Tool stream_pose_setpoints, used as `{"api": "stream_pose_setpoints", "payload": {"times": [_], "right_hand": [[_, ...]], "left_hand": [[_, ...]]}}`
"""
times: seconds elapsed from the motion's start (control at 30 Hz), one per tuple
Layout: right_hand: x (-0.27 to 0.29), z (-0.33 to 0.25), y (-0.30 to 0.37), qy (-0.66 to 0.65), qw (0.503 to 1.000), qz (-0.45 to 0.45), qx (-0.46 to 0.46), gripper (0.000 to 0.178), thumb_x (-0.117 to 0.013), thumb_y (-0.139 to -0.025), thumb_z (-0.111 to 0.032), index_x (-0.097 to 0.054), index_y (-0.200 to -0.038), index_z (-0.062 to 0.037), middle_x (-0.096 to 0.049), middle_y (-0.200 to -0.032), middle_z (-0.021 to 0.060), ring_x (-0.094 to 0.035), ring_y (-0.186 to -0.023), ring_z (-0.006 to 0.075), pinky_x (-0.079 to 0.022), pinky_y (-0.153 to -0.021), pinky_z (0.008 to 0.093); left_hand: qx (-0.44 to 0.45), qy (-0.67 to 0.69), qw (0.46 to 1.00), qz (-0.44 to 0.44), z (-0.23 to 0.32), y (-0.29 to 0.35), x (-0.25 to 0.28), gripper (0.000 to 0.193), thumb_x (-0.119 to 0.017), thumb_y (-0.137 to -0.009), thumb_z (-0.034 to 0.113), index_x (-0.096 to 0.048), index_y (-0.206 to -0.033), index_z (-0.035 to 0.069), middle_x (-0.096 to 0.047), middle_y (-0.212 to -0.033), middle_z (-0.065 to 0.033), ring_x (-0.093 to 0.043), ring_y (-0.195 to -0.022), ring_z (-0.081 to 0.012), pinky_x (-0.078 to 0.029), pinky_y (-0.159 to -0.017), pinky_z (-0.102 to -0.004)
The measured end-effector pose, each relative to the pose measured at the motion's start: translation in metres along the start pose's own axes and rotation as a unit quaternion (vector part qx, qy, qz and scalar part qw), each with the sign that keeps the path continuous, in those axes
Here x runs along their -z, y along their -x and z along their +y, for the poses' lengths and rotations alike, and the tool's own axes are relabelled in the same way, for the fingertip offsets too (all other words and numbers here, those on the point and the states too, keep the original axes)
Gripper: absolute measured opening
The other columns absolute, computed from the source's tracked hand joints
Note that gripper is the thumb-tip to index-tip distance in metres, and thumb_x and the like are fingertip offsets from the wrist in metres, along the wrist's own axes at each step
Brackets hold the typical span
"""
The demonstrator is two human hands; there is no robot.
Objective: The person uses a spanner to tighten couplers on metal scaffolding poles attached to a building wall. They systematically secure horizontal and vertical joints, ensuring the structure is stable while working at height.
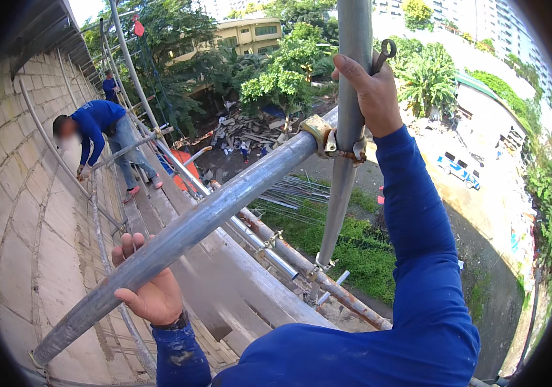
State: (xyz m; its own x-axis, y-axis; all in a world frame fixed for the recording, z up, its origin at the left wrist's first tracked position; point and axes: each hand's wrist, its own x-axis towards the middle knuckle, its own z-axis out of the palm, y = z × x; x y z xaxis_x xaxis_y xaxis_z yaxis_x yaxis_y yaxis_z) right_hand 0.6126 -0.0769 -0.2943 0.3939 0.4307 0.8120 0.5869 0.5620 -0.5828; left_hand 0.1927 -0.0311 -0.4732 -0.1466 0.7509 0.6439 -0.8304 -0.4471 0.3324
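Observation:
My right hand point(374, 93) is closed round an upright steel scaffold tube point(355, 45), thumb across its near side. A ring-ended wrench point(385, 53) sticks up out of the same hand. Just below, a scaffold clamp point(327, 137) joins the upright to a long slanting scaffold tube point(192, 229). Lower left, my left hand point(157, 293) cups that slanting tube from behind and below. Its fingertips show above the tube and its thumb below, while the tube hides the middle of the fingers.
A block wall point(15, 187) curves along the left. Plank walkway point(224, 284) runs beside it, with rusty rails point(315, 274) on its outer side. A co-worker point(105, 132) in blue bends toward the wall; another person point(109, 87) stands beyond. Far below lie grass point(360, 258) and a parked vehicle point(460, 169).

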Motion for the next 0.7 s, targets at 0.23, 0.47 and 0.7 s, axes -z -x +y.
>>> {"api": "stream_pose_setpoints", "payload": {"times": [0.23, 0.47, 0.7], "right_hand": [[-0.004, 0.001, 0.004, -0.007, 1.000, 0.018, -0.007, 0.043, -0.086, -0.088, -0.039, -0.073, -0.100, 0.0008, -0.071, -0.083, 0.0052, -0.064, -0.072, 0.0121, -0.052, -0.065, 0.0299], [0.003, -0.002, 0.005, 0.009, 1.000, 0.001, -0.013, 0.041, -0.084, -0.090, -0.034, -0.072, -0.103, 0.0028, -0.072, -0.088, 0.0077, -0.065, -0.078, 0.0128, -0.052, -0.070, 0.0305], [0.009, 0.007, 0.013, 0.031, 0.999, -0.004, 0.042, 0.046, -0.078, -0.094, -0.033, -0.061, -0.119, 0.0020, -0.069, -0.095, 0.0080, -0.063, -0.086, 0.0144, -0.053, -0.077, 0.0325]], "left_hand": [[-0.018, 0.160, 0.986, -0.033, -0.009, -0.008, 0.003, 0.028, -0.072, -0.093, 0.022, -0.062, -0.115, 0.007, -0.066, -0.112, -0.0072, -0.060, -0.122, -0.0289, -0.033, -0.127, -0.0538], [-0.021, 0.146, 0.989, -0.019, -0.008, -0.006, -0.004, 0.032, -0.075, -0.092, 0.019, -0.059, -0.117, 0.008, -0.064, -0.108, -0.0059, -0.060, -0.116, -0.0277, -0.039, -0.122, -0.0516], [-0.027, 0.134, 0.991, -0.009, -0.009, -0.005, -0.010, 0.035, -0.074, -0.090, 0.019, -0.056, -0.118, 0.010, -0.061, -0.106, -0.0062, -0.060, -0.113, -0.0267, -0.043, -0.116, -0.0506]]}}
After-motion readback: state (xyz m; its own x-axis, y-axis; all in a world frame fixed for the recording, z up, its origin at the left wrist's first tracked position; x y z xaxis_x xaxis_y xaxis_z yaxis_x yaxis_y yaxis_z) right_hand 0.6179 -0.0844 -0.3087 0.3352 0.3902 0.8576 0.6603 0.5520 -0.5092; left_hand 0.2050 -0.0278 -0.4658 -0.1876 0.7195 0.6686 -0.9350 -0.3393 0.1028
